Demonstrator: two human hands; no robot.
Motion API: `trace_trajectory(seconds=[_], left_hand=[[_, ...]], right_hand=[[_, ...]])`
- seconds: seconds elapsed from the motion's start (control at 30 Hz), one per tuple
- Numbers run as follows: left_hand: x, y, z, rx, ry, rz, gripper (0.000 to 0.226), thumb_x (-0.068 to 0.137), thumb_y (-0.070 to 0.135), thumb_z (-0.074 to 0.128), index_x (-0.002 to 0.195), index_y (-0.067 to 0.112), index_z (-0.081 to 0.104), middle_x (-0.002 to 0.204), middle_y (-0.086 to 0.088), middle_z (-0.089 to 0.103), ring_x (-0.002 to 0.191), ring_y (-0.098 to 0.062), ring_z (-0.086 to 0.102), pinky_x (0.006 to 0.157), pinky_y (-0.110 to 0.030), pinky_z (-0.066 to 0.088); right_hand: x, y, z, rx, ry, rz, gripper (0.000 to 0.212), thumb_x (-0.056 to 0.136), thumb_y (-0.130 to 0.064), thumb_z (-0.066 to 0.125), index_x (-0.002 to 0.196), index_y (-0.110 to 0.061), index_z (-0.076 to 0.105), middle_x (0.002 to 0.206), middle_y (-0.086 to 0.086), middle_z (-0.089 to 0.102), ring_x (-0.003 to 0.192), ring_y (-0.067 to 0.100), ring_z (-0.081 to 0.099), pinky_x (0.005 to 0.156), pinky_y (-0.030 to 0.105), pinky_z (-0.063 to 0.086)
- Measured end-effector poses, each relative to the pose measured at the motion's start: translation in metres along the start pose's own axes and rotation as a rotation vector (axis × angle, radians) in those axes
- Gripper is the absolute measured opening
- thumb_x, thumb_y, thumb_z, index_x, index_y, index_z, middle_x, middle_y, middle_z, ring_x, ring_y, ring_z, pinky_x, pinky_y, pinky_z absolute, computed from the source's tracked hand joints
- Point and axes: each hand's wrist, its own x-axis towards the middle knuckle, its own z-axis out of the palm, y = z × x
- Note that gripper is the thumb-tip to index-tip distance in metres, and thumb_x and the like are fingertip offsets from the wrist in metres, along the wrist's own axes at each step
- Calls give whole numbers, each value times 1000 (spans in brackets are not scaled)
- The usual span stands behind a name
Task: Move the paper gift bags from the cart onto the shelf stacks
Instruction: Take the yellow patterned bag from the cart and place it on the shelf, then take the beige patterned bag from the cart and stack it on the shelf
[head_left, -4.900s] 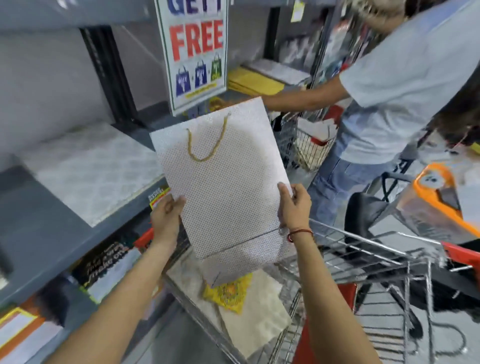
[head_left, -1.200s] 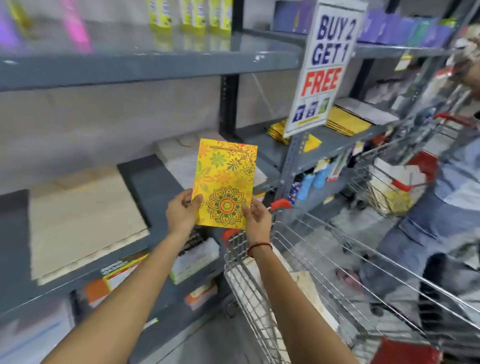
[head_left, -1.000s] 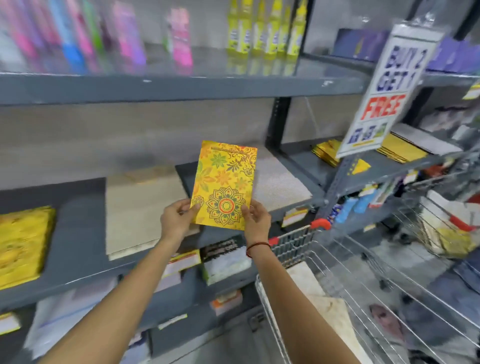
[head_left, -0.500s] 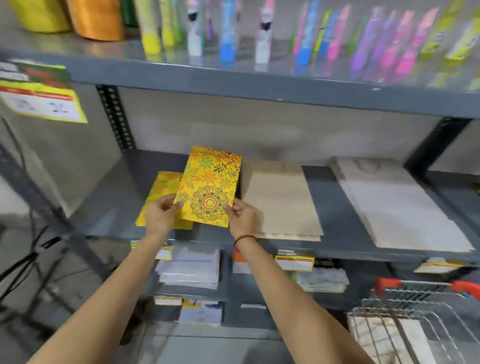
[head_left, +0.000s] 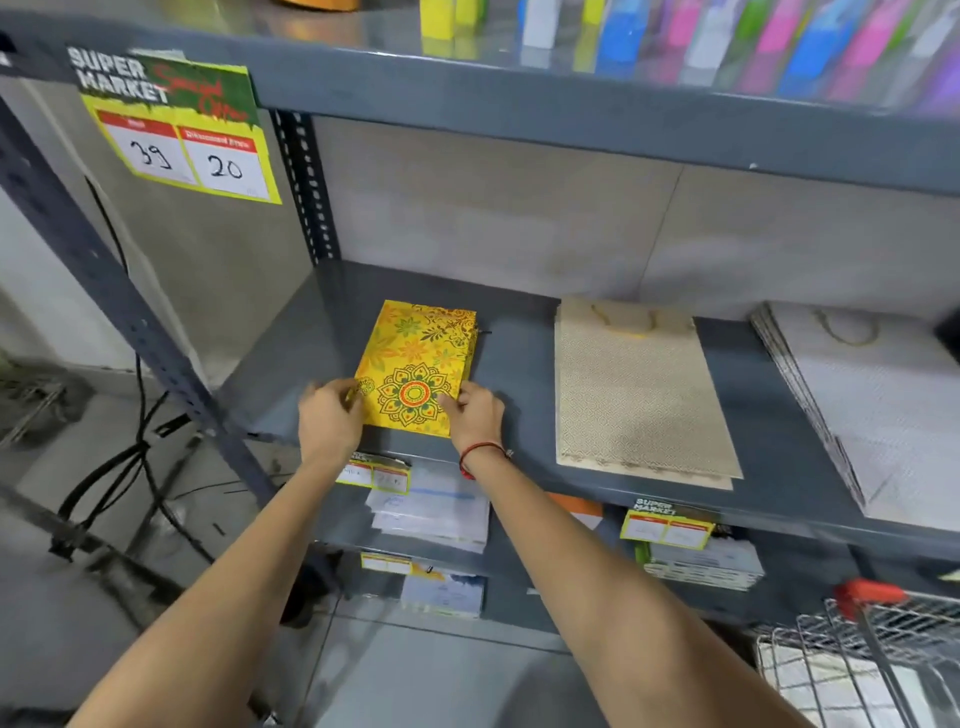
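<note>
A yellow gift bag with a floral mandala print lies flat on the grey shelf, on top of a stack of like yellow bags whose edges show at its right side. My left hand pinches its lower left corner. My right hand, with a red thread at the wrist, holds its lower right corner. The wire cart with a red handle shows at the bottom right, with pale bags inside.
A stack of beige patterned bags lies to the right, and a white stack beyond it. A price sign reading 39 and 20 hangs on the upper shelf edge. Coloured bottles stand above. Cables run over the floor at left.
The yellow bag has gone from upright in both hands down flat onto the yellow stack on the shelf. My view has moved left along the shelf and closer.
</note>
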Motion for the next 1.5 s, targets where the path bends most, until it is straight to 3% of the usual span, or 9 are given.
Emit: trace_trajectory(seconds=[0.1, 0.2, 0.27, 0.4, 0.6, 0.73, 1.03, 1.33, 1.5], left_hand=[[-3, 7, 3, 100, 12, 13, 32, 89, 15, 54, 119, 8, 62, 118, -25, 58, 113, -42, 51, 94, -47, 45], [-11, 33, 9, 163, 97, 77, 34, 90, 20, 55, 123, 9, 58, 125, -21, 51, 118, -42, 43, 98, -50, 39], [-16, 52, 20, 134, 108, 179, 33, 90, 19, 55, 121, 9, 60, 125, -20, 52, 119, -40, 44, 98, -48, 38], [-45, 112, 73, 24, -75, 386, 31, 87, 10, 58, 116, 4, 63, 117, -24, 57, 115, -39, 51, 101, -39, 38], [-150, 218, 168, -134, -490, 609, 29, 82, 5, 56, 108, 2, 67, 112, -21, 65, 106, -33, 60, 97, -32, 42], [-237, 267, 231, -144, -702, 724, 24, 85, 7, 59, 108, 5, 68, 110, -19, 65, 103, -32, 62, 94, -32, 45], [-393, 304, 361, 3, -1058, 815, 29, 84, 8, 60, 113, 4, 65, 116, -18, 63, 109, -31, 59, 93, -32, 42], [-503, 271, 487, 528, -1342, 485, 54, 85, 27, 60, 132, 6, 46, 140, -17, 45, 125, -32, 49, 100, -36, 46], [-536, 237, 533, 588, -1313, 38, 70, 89, 28, 56, 144, 4, 20, 150, -20, 23, 136, -35, 31, 107, -39, 36]], right_hand=[[-1, 0, -7, -7, -17, 24, 23, 81, -24, 67, 74, -4, 59, 93, 22, 66, 87, 34, 57, 83, 34, 45], [-8, -3, -37, 29, 9, -6, 36, 82, -22, 66, 108, 3, 60, 101, 27, 67, 105, 35, 56, 102, 37, 39], [-16, -2, -66, 75, 87, -31, 38, 83, -17, 65, 115, 2, 58, 106, 25, 65, 107, 36, 56, 97, 36, 39], [-38, 25, -150, 40, 325, -65, 23, 83, -10, 63, 103, 0, 65, 106, 23, 64, 99, 33, 60, 86, 22, 35], [-72, 119, -283, -107, 579, 5, 19, 88, -11, 51, 76, -17, 64, 73, 5, 57, 76, 25, 53, 77, 38, 45], [-119, 185, -364, -197, 686, 124, 18, 90, -7, 51, 100, 1, 63, 103, 25, 59, 96, 40, 56, 86, 48, 48], [-245, 343, -460, -235, 825, 546, 17, 84, -1, 52, 94, 3, 65, 99, 30, 63, 93, 44, 58, 82, 47, 47], [-350, 513, -447, -137, 651, 983, 21, 85, -5, 55, 104, -1, 63, 115, 25, 58, 113, 38, 51, 94, 37, 42], [-384, 570, -419, -70, 457, 1210, 46, 89, -23, 54, 130, -4, 43, 136, 22, 44, 127, 35, 40, 103, 39, 36]])
